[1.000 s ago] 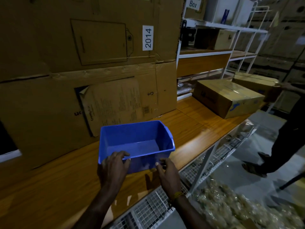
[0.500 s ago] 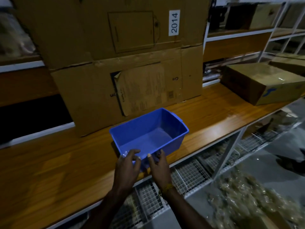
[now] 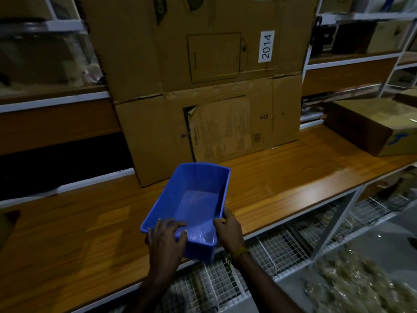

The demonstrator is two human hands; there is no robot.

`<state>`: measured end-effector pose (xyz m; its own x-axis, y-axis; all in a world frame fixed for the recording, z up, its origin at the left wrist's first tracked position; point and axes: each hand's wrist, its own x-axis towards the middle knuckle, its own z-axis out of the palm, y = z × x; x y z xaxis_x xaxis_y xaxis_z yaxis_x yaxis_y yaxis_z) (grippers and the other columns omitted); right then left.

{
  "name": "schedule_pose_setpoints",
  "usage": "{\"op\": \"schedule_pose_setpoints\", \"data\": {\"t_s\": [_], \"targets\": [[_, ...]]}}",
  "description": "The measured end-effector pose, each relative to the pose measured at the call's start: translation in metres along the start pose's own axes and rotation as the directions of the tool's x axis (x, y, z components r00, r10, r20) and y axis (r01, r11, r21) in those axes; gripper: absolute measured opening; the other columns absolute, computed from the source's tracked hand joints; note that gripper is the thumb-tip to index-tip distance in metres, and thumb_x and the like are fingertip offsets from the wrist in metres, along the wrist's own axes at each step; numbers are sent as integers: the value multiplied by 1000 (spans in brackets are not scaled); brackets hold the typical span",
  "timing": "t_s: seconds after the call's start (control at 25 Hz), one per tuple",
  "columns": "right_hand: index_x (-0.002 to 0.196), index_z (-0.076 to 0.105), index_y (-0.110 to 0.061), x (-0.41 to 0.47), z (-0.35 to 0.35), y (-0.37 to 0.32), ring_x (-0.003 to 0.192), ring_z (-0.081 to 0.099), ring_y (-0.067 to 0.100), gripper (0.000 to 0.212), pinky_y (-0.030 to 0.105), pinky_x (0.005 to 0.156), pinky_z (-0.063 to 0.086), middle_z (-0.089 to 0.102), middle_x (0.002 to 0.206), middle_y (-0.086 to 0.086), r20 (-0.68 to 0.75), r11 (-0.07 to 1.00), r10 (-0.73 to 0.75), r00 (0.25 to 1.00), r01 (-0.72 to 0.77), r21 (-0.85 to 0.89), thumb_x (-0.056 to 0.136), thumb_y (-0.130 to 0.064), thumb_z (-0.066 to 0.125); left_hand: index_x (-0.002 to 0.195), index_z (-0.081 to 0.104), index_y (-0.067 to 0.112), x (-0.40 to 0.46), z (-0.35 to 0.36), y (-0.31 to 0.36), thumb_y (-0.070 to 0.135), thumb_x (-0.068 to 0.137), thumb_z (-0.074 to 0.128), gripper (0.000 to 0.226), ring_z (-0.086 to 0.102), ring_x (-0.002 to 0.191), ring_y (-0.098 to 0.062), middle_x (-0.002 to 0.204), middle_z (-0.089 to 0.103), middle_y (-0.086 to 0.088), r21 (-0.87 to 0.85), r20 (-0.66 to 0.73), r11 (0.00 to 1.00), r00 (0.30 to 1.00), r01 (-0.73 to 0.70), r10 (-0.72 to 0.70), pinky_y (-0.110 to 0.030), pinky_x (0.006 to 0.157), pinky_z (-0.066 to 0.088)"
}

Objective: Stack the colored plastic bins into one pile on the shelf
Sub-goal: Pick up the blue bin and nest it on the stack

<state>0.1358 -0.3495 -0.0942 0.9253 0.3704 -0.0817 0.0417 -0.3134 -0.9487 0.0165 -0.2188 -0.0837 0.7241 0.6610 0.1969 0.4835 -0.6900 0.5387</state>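
Note:
One blue plastic bin sits open side up on the wooden shelf, its near end sticking out past the shelf's front edge. My left hand grips the bin's near-left corner, fingers curled over the rim into the inside. My right hand holds the near-right corner, thumb over the rim and fingers on the outer wall. The bin is empty. No other colored bin is in view.
Two large stacked cardboard boxes stand right behind the bin, the upper one labelled 2014. A smaller cardboard box lies on the shelf at the right. A white wire rack runs below the shelf edge. Bare wood stretches left of the bin.
The bin has turned so its long axis points away from me, and it has slid toward the shelf edge. My hands have spread apart to its two near corners. The view shifted left.

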Motion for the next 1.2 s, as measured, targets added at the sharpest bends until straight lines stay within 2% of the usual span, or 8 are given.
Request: {"op": "schedule_pose_setpoints", "data": {"t_s": [0.2,0.32,0.52,0.68,0.84,0.96,1.12,1.2], "targets": [[122,65,-15,-8,36,-14,99,65,24,27,42,85,56,68,110,4,-75,996,-13,997,19,90,97,-15,57,122,64,28,4,-45,-51,30,92,63,31,36,138,-32,150,36,-12,-100,0,976,981,195,-196,-43,105,40],[119,66,-12,-21,60,-19,102,64,27,25,34,80,51,67,108,5,-201,985,27,979,8,172,98,-21,57,123,63,22,5,-65,-76,23,95,60,28,50,126,-28,141,47,-12,-254,4,948,980,192,-197,-25,82,44],[120,68,-24,-42,81,-34,106,66,24,31,39,83,57,71,113,1,-294,922,-12,956,124,366,97,-38,54,117,64,24,10,-98,-95,22,96,58,22,64,89,-13,118,65,-4,-529,-125,841,970,111,-207,-16,56,49],[124,65,-30,-53,93,-65,117,63,16,52,44,95,54,68,123,-8,-315,871,-109,943,243,427,85,-63,54,118,62,29,17,-124,-98,28,97,56,21,65,84,-12,103,67,6,-655,-264,753,951,-55,-160,-42,62,57],[124,61,-39,-64,108,-97,118,59,3,40,31,94,53,62,128,-19,-337,853,-191,922,326,408,87,-53,55,123,63,21,31,-147,-106,23,97,57,26,64,94,-8,111,67,5,-639,-374,747,922,-182,-96,-27,72,55],[126,61,-35,-69,125,-108,120,57,2,39,32,96,51,60,127,-23,-361,850,-212,908,353,390,91,-47,50,123,62,19,38,-159,-121,21,98,56,26,64,100,-12,111,67,4,-626,-402,750,913,-213,-76,-28,76,55],[116,68,-32,-74,151,-99,112,64,18,33,40,89,55,69,118,-5,-328,841,-178,928,317,439,97,-45,44,114,66,14,38,-161,-148,20,98,56,20,64,104,-18,113,68,-3,-580,-390,787,920,-212,-39,-20,77,51],[112,71,-26,-77,162,-90,109,66,24,33,43,87,57,71,115,5,-295,840,-136,946,268,472,101,-39,43,106,69,17,37,-153,-167,23,97,58,16,60,116,-23,122,66,-7,-528,-345,835,937,-151,-49,-31,83,53]]}}
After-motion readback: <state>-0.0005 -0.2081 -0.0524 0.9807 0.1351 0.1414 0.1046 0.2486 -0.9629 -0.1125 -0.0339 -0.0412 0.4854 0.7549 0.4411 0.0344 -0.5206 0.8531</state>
